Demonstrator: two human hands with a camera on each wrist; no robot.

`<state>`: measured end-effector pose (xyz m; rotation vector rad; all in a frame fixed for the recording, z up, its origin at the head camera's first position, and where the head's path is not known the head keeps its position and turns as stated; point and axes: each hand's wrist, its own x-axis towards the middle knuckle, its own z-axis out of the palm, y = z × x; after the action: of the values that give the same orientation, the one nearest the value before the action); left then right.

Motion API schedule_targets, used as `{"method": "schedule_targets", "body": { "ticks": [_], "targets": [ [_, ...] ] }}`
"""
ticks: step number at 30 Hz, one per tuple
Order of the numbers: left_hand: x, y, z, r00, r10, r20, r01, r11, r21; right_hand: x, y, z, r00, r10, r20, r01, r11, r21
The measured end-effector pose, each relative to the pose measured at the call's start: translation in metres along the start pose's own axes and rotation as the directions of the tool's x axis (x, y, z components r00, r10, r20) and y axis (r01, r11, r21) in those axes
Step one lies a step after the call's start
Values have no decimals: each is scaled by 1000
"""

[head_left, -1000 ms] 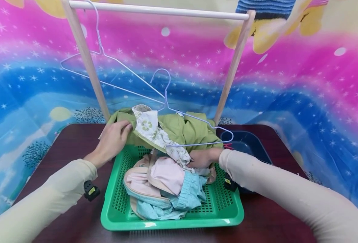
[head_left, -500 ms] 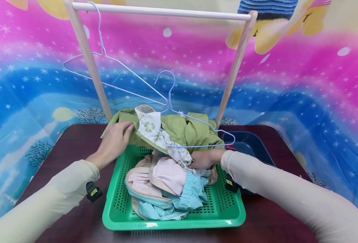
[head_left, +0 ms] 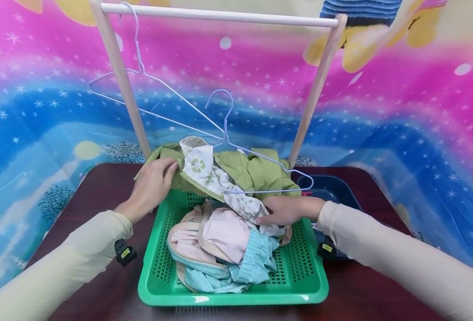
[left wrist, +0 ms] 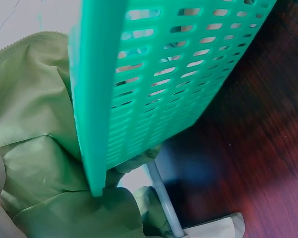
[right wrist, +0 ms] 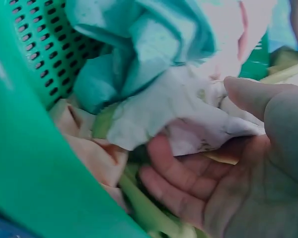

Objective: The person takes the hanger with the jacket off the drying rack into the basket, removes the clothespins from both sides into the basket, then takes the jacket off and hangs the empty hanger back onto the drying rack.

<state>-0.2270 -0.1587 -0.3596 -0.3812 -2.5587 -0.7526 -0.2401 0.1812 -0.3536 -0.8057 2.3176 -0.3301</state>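
Note:
A green jacket (head_left: 256,176) with a white, clover-patterned lining (head_left: 198,165) lies bunched across the back of a green basket (head_left: 232,299). My left hand (head_left: 150,187) pinches its left side; the left wrist view shows only a sliver of fingers at its edge. My right hand (head_left: 288,210) holds the lower lining over the basket, its fingers (right wrist: 176,173) curled beneath the cloth and the thumb above. A lilac wire hanger (head_left: 226,127) rests on the jacket, its right arm outside and its left part hidden by cloth.
Pink and turquoise garments (head_left: 256,256) lie in the basket. Behind stands a wooden rack (head_left: 220,15), with another wire hanger (head_left: 140,62) on its bar. A dark blue tray (head_left: 333,185) sits at the right of the brown table (head_left: 84,205).
My right hand has shifted to the right and slightly out of the basket's clothes, drawing the lining along a little. The left hand keeps its place on the jacket.

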Motion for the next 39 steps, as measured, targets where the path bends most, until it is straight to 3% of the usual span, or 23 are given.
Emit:
{"method": "schedule_targets", "body": {
  "ticks": [6,10,12,14,19,21,22,23,25,30,35,39],
  "targets": [
    [-2,2,-2,1000,-11,5,11,1000,2,-29,-7,-2,986,-55,-160,44,996,-73],
    [-2,4,-3,1000,-17,0,17,1000,1,-43,-8,-2,932,-148,-330,118,987,-110],
    [-2,5,-4,1000,-15,-3,15,1000,3,-49,-7,-4,880,-202,-431,156,978,-140],
    [-2,6,-4,1000,-14,-4,14,1000,6,-56,-6,-7,810,-255,-529,195,966,-167],
    [-4,7,-5,1000,-20,-6,20,1000,9,-66,2,-17,593,-357,-721,244,934,-261],
    [-5,8,-6,1000,-22,-5,22,1000,7,-66,7,-20,542,-351,-763,233,936,-265],
    [-5,8,-6,1000,-25,-5,25,1000,7,-66,9,-22,532,-340,-776,225,940,-258],
    [-6,8,-7,1000,-27,-3,27,1000,4,-65,12,-24,533,-323,-782,215,945,-245],
    [-7,8,-7,1000,-30,2,30,1000,-3,-62,18,-27,567,-277,-776,185,960,-209],
    [-10,10,-9,999,-36,11,36,999,-26,-53,36,-34,704,-170,-689,153,984,-86],
    [-12,11,-8,999,-36,7,36,999,-33,-44,51,-40,780,-145,-609,226,972,58],
    [-14,11,-9,1000,-30,-4,29,999,-36,-43,52,-44,860,-116,-496,236,954,185]
  ]
}}
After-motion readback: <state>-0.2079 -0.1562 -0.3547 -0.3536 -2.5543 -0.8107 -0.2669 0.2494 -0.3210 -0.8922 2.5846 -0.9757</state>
